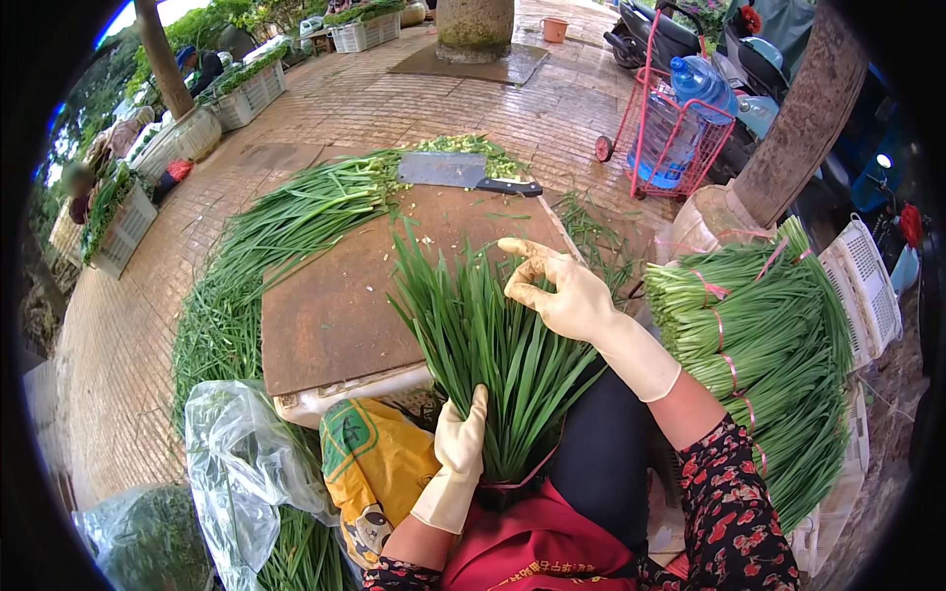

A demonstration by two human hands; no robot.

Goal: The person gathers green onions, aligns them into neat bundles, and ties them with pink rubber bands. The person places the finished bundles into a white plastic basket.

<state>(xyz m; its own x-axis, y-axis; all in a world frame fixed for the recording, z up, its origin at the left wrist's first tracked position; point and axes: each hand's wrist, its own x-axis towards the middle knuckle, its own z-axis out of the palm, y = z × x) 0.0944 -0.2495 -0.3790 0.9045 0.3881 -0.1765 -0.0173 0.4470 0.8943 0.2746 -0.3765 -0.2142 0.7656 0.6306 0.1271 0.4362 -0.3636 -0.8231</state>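
Note:
A loose bunch of long flat green leaves, likely garlic chives [491, 347], stands fanned out above my lap. My left hand [460, 439], in a cream rubber glove, grips its lower left side, thumb up along the leaves. Over the upper right leaf tips is my gloved right hand [569, 295], its soiled index finger stretched out and the other fingers bent, with nothing visible held. Before me lies a brown board [332, 318] on a white foam box [355, 388]. A cleaver [443, 170] with a black handle rests across the board's far edge.
Cut leaves [310, 214] heap along the board's left and far sides. Tied chive bundles [754, 354] stack at right beside a white plastic crate [861, 288]. Plastic bags [229, 451] and a yellow bag [377, 458] sit at left. A red cart [680, 140] holds water bottles.

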